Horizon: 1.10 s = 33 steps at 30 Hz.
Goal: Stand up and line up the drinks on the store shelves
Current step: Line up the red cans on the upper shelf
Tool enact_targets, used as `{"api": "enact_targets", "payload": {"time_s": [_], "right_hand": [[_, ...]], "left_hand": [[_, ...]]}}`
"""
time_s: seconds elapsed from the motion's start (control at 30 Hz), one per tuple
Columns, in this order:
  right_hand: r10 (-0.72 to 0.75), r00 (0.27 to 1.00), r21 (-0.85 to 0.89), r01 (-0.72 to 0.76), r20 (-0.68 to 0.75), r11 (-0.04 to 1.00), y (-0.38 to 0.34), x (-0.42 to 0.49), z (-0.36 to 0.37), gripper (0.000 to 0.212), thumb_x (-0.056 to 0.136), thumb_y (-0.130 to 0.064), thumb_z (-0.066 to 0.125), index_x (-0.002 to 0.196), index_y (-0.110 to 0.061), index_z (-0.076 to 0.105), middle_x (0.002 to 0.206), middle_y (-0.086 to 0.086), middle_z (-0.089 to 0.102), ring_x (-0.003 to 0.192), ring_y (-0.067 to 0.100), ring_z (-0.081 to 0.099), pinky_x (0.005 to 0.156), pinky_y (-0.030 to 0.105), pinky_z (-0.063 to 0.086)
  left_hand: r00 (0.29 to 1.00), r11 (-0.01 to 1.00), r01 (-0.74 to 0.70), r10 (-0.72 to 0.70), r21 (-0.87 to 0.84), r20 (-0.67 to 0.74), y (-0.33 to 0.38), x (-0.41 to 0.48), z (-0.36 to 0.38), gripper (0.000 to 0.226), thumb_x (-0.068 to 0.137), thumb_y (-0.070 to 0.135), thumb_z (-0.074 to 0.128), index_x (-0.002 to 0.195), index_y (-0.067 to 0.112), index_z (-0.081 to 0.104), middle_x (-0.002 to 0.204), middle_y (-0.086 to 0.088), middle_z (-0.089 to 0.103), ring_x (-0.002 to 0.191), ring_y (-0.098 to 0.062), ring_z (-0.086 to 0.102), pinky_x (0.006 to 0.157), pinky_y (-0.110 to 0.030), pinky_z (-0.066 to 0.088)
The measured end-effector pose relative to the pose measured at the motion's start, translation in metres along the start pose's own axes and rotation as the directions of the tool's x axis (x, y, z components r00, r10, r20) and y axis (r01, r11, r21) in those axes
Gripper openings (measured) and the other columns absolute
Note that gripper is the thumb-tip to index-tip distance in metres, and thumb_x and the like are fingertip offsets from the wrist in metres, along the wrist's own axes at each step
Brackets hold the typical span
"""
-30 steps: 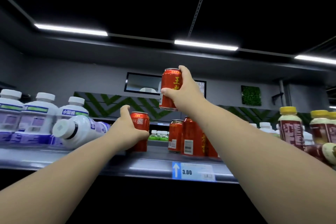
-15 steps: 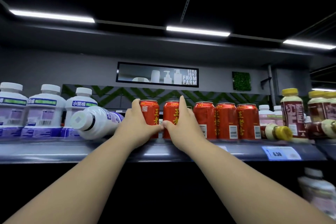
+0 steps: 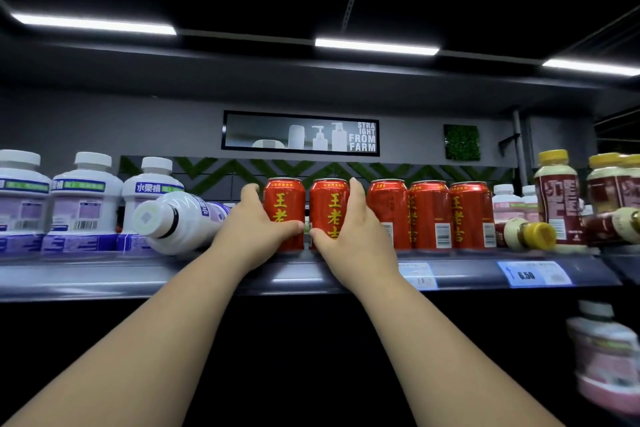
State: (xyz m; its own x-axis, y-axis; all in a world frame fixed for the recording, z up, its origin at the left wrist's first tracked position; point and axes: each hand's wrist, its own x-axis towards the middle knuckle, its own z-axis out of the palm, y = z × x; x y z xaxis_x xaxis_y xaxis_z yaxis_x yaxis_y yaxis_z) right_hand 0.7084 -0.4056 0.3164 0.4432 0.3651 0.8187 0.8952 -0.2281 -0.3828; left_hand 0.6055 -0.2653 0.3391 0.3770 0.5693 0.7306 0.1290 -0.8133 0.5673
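Head view, hands: the left hand [image 3: 258, 236] wraps the left red metal can [image 3: 284, 204], thumb across the front and fingers round its far-left side. The right hand [image 3: 349, 236] grips the right red metal can [image 3: 329, 204] the same way from the right.
Head view, where the drinks are: both held cans stand upright on the grey metal shelf [image 3: 311, 274], with a narrow gap between them. Three more red cans [image 3: 431, 215] stand in a row just to their right.
Head view, not yet upright: a white plastic bottle with purple label [image 3: 180, 220] lies on its side just left of the left hand, cap toward the camera. A brown bottle with yellow cap [image 3: 526, 234] lies tipped over at the right.
Step in hand (judgement): squaring the two cans into the row.
Doing it well: slide them on their bases rather than lifting, close the gap until the sides meet, and match their fronts to the three neighbours. Keep the left wrist from nudging the lying bottle, which looks free to roll.
Can writing: yellow Chinese characters 王老吉 run down the two held cans; barcodes face out on the others.
White upright bottles [image 3: 83, 198]: blue label reading 水果捕, partly blurred.
Price tag [image 3: 533, 274]: "6.50" with an arrow.
Wall sign [image 3: 301, 133]: "STRAIGHT FROM FARM".
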Motion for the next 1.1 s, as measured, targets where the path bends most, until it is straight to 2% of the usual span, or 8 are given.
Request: {"api": "enact_targets", "payload": {"time_s": [0.07, 0.13, 0.3, 0.47, 0.7, 0.83, 0.97, 1.1], "right_hand": [[-0.005, 1.000, 0.002, 0.005, -0.010, 1.000, 0.001, 0.000, -0.001, 0.096, 0.091, -0.048, 0.063, 0.157, -0.026, -0.003, 0.140, 0.004, 0.049, 0.119, 0.025, 0.054, 0.092, 0.040, 0.047], [-0.009, 1.000, 0.006, 0.010, -0.015, 1.000, 0.002, -0.001, -0.001, 0.092, 0.092, -0.048, 0.061, 0.157, -0.026, -0.001, 0.139, 0.003, 0.048, 0.118, 0.024, 0.053, 0.092, 0.039, 0.046], [-0.028, 0.999, 0.015, 0.028, -0.022, 0.999, 0.004, -0.002, 0.000, 0.088, 0.092, -0.047, 0.059, 0.159, -0.027, 0.004, 0.137, 0.001, 0.048, 0.119, 0.021, 0.051, 0.094, 0.037, 0.045], [-0.036, 0.999, 0.045, 0.038, -0.039, 0.998, 0.005, -0.001, -0.001, 0.088, 0.092, -0.045, 0.060, 0.159, -0.024, 0.006, 0.146, 0.000, 0.041, 0.128, 0.018, 0.044, 0.098, 0.036, 0.045], [-0.083, 0.989, 0.044, 0.089, -0.120, 0.995, 0.008, -0.003, 0.002, 0.086, 0.090, -0.043, 0.064, 0.157, -0.018, 0.015, 0.151, -0.002, 0.032, 0.137, 0.017, 0.035, 0.109, 0.036, 0.041], [-0.131, 0.976, 0.040, 0.140, -0.173, 0.989, 0.009, -0.006, 0.001, 0.079, 0.091, -0.038, 0.064, 0.156, -0.018, 0.022, 0.153, 0.000, 0.031, 0.140, 0.018, 0.031, 0.114, 0.034, 0.031], [-0.145, 0.951, 0.148, 0.191, -0.275, 0.970, 0.022, -0.017, -0.013, 0.066, 0.089, -0.029, 0.065, 0.149, -0.019, 0.038, 0.150, 0.001, 0.038, 0.139, 0.017, 0.033, 0.116, 0.035, 0.031], [-0.074, 0.978, 0.097, 0.094, -0.194, 0.991, 0.050, -0.025, -0.036, 0.070, 0.092, -0.027, 0.065, 0.153, -0.029, 0.029, 0.157, -0.004, 0.026, 0.144, 0.014, 0.024, 0.118, 0.036, 0.030]], "left_hand": [[1.000, 0.999, -0.017, 0.017, 0.032, 0.013, 0.001, 0.000, 0.001, 0.070, 0.066, 0.051, 0.083, 0.120, 0.029, 0.044, 0.110, 0.005, 0.063, 0.096, -0.017, 0.062, 0.081, -0.047, 0.057], [0.998, 0.997, -0.050, 0.049, 0.067, 0.025, 0.002, -0.002, 0.002, 0.062, 0.069, 0.052, 0.081, 0.116, 0.032, 0.046, 0.104, 0.008, 0.062, 0.093, -0.015, 0.062, 0.082, -0.045, 0.057], [0.998, 0.989, -0.064, 0.062, 0.130, 0.021, 0.002, -0.004, 0.003, 0.068, 0.070, 0.058, 0.078, 0.124, 0.030, 0.047, 0.112, 0.006, 0.065, 0.100, -0.017, 0.061, 0.089, -0.040, 0.051], [0.996, 0.990, -0.088, 0.089, 0.107, -0.013, 0.006, -0.011, 0.000, 0.080, 0.059, 0.070, 0.079, 0.120, 0.031, 0.043, 0.106, 0.010, 0.062, 0.097, -0.014, 0.062, 0.088, -0.037, 0.050], [0.996, 0.985, -0.089, 0.089, 0.149, 0.007, 0.009, -0.013, 0.001, 0.084, 0.058, 0.076, 0.076, 0.120, 0.032, 0.038, 0.110, 0.008, 0.061, 0.099, -0.015, 0.062, 0.085, -0.037, 0.050], [0.996, 0.982, -0.089, 0.087, 0.165, 0.021, 0.011, -0.013, 0.003, 0.096, 0.061, 0.077, 0.073, 0.133, 0.029, 0.032, 0.121, 0.003, 0.058, 0.104, -0.020, 0.060, 0.090, -0.042, 0.051], [0.996, 0.978, -0.088, 0.088, 0.189, 0.013, 0.015, -0.014, 0.005, 0.107, 0.060, 0.078, 0.072, 0.142, 0.032, 0.021, 0.129, -0.002, 0.056, 0.106, -0.023, 0.059, 0.089, -0.042, 0.049], [0.996, 0.966, -0.089, 0.080, 0.243, 0.050, 0.020, -0.018, 0.006, 0.102, 0.064, 0.073, 0.073, 0.141, 0.032, 0.019, 0.128, -0.002, 0.058, 0.097, -0.021, 0.056, 0.081, -0.038, 0.043]]}}
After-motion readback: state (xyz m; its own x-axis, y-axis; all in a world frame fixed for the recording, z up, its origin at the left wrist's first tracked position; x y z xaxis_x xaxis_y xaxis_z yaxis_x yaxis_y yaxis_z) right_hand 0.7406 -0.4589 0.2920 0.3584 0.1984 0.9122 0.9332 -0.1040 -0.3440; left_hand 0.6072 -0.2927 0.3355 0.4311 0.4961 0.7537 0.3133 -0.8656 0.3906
